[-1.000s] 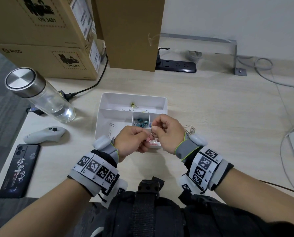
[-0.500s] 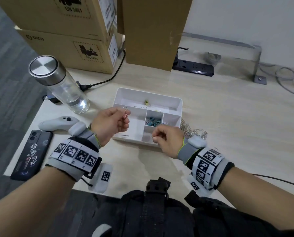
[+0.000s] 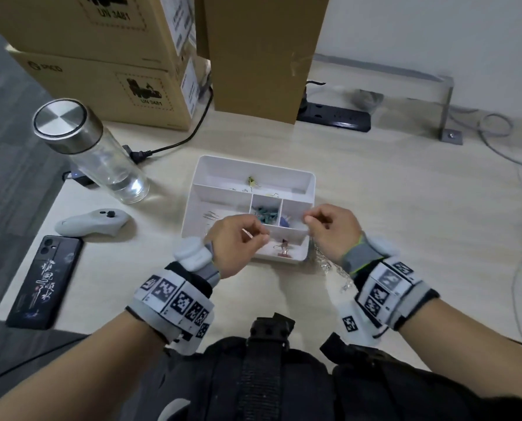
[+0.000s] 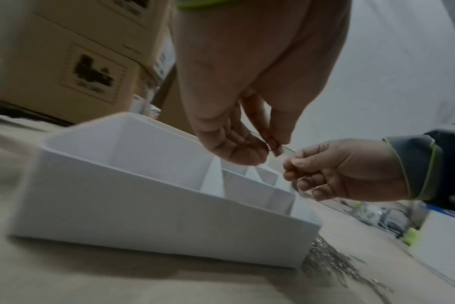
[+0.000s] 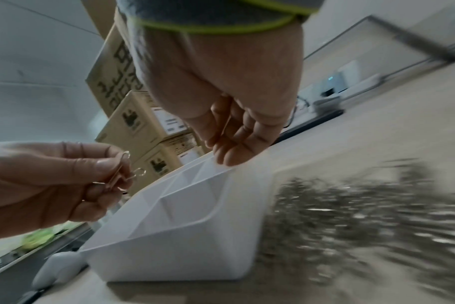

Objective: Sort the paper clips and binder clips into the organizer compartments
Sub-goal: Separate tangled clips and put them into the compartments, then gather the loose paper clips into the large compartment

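Our left grip (image 5: pixel 73 181) pinches a small binder clip (image 5: pixel 122 174) above the white organizer (image 3: pixel 309 189), while our right grip (image 3: pixel 332 230) hangs loosely curled, holding nothing.

1. The white plastic organizer tray (image 3: pixel 311 189) is plain white throughout.
2. Teal clips (image 3: pixel 265 214) fill its small middle compartment.
3. The pale wood-grain desk (image 3: pixel 390 208) is light beige.
4. The wrist bands (image 3: pixel 174 296) carry black-and-white square codes, with grey cuffs edged lime green.
5. The black phone (image 3: pixel 45 281) bears white calligraphy.
6. The brown cardboard boxes (image 3: pixel 107 86) show black printed marks.
7. The clear glass bottle (image 3: pixel 101 159) has a brushed silver cap.
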The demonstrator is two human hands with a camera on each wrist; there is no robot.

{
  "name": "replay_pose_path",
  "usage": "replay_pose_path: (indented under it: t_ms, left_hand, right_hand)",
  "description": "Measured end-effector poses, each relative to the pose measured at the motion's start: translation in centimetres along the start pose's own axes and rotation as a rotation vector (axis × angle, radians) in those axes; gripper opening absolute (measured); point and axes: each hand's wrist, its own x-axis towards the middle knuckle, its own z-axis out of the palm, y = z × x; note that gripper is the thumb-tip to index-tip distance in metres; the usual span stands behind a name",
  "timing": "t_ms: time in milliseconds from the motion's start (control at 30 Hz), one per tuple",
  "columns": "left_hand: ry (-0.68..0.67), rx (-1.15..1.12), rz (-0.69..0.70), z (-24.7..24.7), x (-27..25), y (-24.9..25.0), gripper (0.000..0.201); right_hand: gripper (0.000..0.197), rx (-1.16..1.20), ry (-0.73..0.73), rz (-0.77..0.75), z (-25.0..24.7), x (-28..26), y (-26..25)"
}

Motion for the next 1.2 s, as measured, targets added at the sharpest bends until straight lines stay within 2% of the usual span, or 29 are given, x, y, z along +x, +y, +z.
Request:
replay_pose_path:
  t_ms: [67, 133, 200, 233, 300, 400, 467, 533, 567, 600, 633, 700, 767, 900, 1000, 1100, 1200]
  left_hand:
    - [-0.039, 0.149, 0.077, 1.6, 0.6, 0.5, 0.006]
    - [-0.132, 0.337, 0.162, 2.5, 1.1, 0.6, 0.018]
    - [-0.236, 0.481, 0.243, 3.0, 1.6, 0.7, 0.029]
    - [-0.242, 0.499, 0.259, 2.9, 1.6, 0.5, 0.031]
    - [-0.2, 0.46, 0.285, 3.1, 1.4, 0.7, 0.027]
    - [-0.118, 0.362, 0.409, 3.5, 1.3, 1.5, 0.023]
    - [0.029, 0.339, 0.462, 2.4, 2.4, 1.2, 0.018]
    - [0.241, 0.409, 0.416, 0.1, 4.5, 0.0, 0.025]
    - [0.31, 0.48, 0.348, -1.1, 5.8, -0.7, 0.033]
    - [0.307, 0.572, 0.271, -2.3, 7.1, -1.3, 0.043]
    - [0.252, 0.673, 0.195, -3.3, 8.5, -1.8, 0.052]
    - [0.055, 0.86, 0.05, -4.9, 11.1, -2.3, 0.062]
    - [-0.126, 0.953, -0.032, -6.0, 13.2, -2.1, 0.06]
    - [-0.324, 1.118, -0.119, -6.3, 15.2, -0.6, 0.046]
    - [-0.311, 1.105, -0.157, -6.7, 15.1, -0.4, 0.026]
    - [-0.225, 1.052, -0.163, -7.8, 14.4, -1.1, 0.019]
    - [-0.231, 1.054, -0.219, -8.9, 12.9, -1.7, 0.01]
  right_hand:
    - [0.017, 0.012, 0.089, 0.052, -2.5, -0.8, 2.3]
    - [0.015, 0.032, 0.184, 0.114, -4.7, -1.6, 4.4]
    - [0.01, -0.025, 0.256, 0.155, -6.8, -2.3, 6.5]
    - [0.009, -0.072, 0.276, 0.159, -7.4, -2.6, 7.2]
    - [0.013, -0.159, 0.292, 0.18, -8.3, -3.3, 8.7]
    - [0.036, -0.304, 0.199, 0.203, -8.1, -4.6, 10.9]
    - [0.044, -0.365, 0.14, 0.194, -7.3, -5.1, 12.0]
    - [0.044, -0.361, 0.125, 0.173, -6.6, -5.3, 12.6]
    - [0.044, -0.356, 0.122, 0.16, -6.3, -5.4, 12.7]
    - [0.043, -0.348, 0.126, 0.167, -6.0, -5.5, 12.8]
    - [0.043, -0.348, 0.128, 0.175, -5.7, -5.4, 13.0]
    - [0.043, -0.365, 0.112, 0.194, -5.2, -5.4, 13.0]
    - [0.043, -0.376, 0.104, 0.207, -4.9, -5.2, 12.9]
    - [0.043, -0.393, 0.088, 0.208, -4.6, -5.1, 12.5]
    - [0.043, -0.404, 0.079, 0.21, -4.5, -4.7, 12.2]
    - [0.043, -0.42, 0.071, 0.189, -4.4, -4.3, 11.8]
    - [0.044, -0.414, 0.069, 0.169, -4.0, -3.5, 11.2]
